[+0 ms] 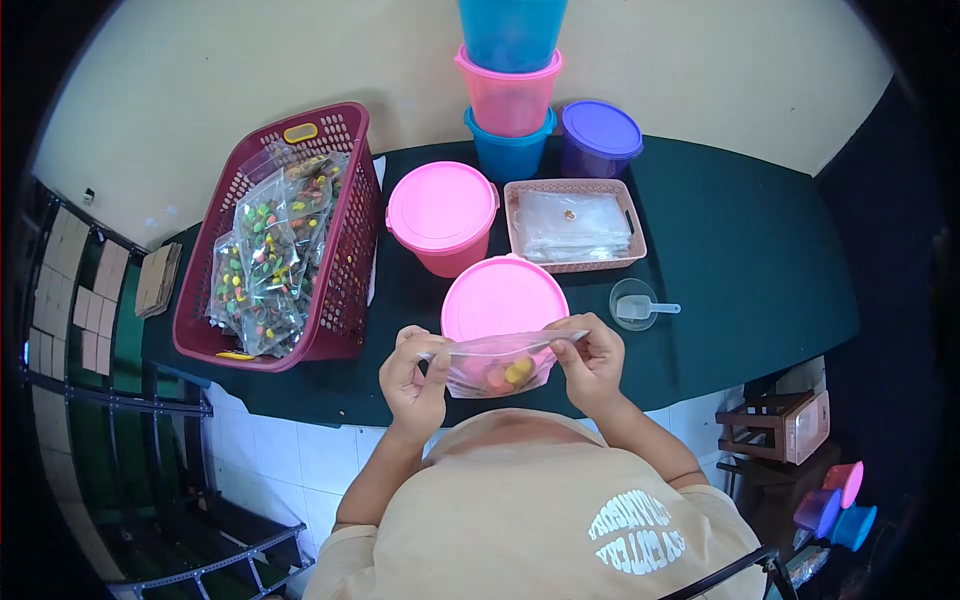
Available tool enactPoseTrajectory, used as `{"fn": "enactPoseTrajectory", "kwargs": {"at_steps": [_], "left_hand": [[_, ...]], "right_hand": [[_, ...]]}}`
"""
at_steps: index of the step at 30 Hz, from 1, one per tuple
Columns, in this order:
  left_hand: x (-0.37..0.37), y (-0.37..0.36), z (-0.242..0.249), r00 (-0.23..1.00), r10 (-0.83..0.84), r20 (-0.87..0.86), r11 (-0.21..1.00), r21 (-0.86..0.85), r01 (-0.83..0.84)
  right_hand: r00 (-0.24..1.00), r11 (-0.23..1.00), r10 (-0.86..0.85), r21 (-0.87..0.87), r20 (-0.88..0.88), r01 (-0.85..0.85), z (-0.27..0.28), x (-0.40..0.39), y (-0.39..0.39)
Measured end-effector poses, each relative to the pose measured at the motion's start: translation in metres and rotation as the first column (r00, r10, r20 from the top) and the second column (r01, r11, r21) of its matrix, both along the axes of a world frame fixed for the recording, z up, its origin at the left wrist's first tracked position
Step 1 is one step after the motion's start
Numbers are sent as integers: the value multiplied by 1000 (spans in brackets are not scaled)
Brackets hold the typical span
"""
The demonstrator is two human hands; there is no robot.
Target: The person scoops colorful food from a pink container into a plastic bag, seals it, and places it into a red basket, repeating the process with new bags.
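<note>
A clear plastic bag (498, 368) with a few yellow and red-pink pieces at its bottom is stretched between my two hands. My left hand (414, 382) pinches its upper left corner, and my right hand (592, 366) pinches the upper right one. Just beyond the bag stands a pink lidded tub (504, 295), partly covered by it. Another pink lidded tub (442, 207) is behind, to the left. A pink tray (577, 267) holds a stack of clear bags (572, 225). Right of the tub, a small clear bowl (622, 293) has a white scoop (635, 306) in it.
A maroon basket (342, 265) full of filled bags occupies the left of the dark green table (740, 250). At the back are stacked blue and pink tubs (510, 100) and a purple lidded tub (600, 135). A wooden stool (765, 425) stands at the lower right.
</note>
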State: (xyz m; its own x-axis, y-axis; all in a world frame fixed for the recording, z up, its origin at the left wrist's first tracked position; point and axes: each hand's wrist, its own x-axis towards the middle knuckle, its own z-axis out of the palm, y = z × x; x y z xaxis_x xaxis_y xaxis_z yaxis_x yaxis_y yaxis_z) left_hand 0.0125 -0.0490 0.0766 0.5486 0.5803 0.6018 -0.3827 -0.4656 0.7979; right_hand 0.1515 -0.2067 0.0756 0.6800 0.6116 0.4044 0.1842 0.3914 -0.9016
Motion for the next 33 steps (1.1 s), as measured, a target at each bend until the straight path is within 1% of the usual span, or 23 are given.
{"fn": "enactPoseTrajectory", "kwargs": {"at_steps": [5, 8, 9, 11, 13, 14, 15, 17, 19, 21, 23, 25, 26, 27, 28, 29, 30, 31, 32, 33], "left_hand": [[0, 1, -2, 1000, -9, -11, 1000, 3, 9], [0, 1, -2, 1000, -10, -6, 1000, -26, 10], [0, 1, -1, 1000, -13, 1, 999, -51, 13], [1, 1, 0, 1000, -11, 5, 999, -31, 11], [1, 0, 0, 1000, -8, 8, 1000, -10, 8], [1, -1, -1, 1000, -19, -15, 998, -60, 18], [1, -2, -1, 999, -31, -38, 993, -111, 27], [4, -4, 2, 997, -58, -40, 989, -138, 52], [4, -3, 2, 996, -85, -42, 984, -163, 77], [3, 1, -1, 989, -50, -137, 993, 101, 64], [3, 1, 0, 991, -49, -121, 992, 113, 63], [3, 2, 2, 993, -47, -105, 990, 125, 60], [3, 3, 3, 994, -36, -104, 983, 174, 54], [3, 4, 4, 994, -25, -103, 974, 223, 47], [4, 3, 3, 994, -24, -104, 974, 222, 47], [4, 1, 1, 995, -34, -94, 986, 162, 49], [5, -1, 0, 996, -43, -82, 993, 103, 52], [4, -1, -3, 996, -43, -82, 993, 102, 52], [4, -2, -6, 996, -46, -75, 997, 64, 51], [4, -2, -5, 996, -50, -69, 998, 26, 52]], "right_hand": [[1000, 1000, 5, 17, -17, -5, 0, 0, 0], [1000, 1000, 4, -12, 3, -4, 1, 1, 0], [1000, 1000, 25, -18, 9, -25, 1, 2, 2], [999, 999, 46, -25, 15, -46, -2, 4, 3], [994, 997, 68, -45, 90, -64, -7, 5, 5], [994, 997, 68, -45, 90, -64, -7, 5, 5], [996, 997, 64, -35, 65, -62, -6, 4, 5], [997, 998, 62, -25, 40, -61, -3, 2, 5], [996, 998, 59, -10, -72, -59, 2, 1, 5], [996, 998, 63, -3, -57, -63, 2, 0, 5], [997, 998, 66, 5, -42, -66, -1, 1, 4], [999, 999, 48, -6, 16, -48, -5, 1, 3], [999, 999, 48, -7, 15, -48, -5, 0, 3], [998, 998, 54, 24, -22, -53, -5, -1, 4], [996, 997, 60, 55, -60, -57, -4, -1, 5], [996, 997, 60, 54, -60, -57, -3, -1, 5], [990, 992, 109, 70, -87, -103, -1, 1, 6], [981, 985, 157, 87, -113, -148, 1, 3, 7], [981, 985, 157, 87, -113, -148, 3, 5, 8], [971, 977, 210, 59, -116, -204, 7, 8, 8]]}}
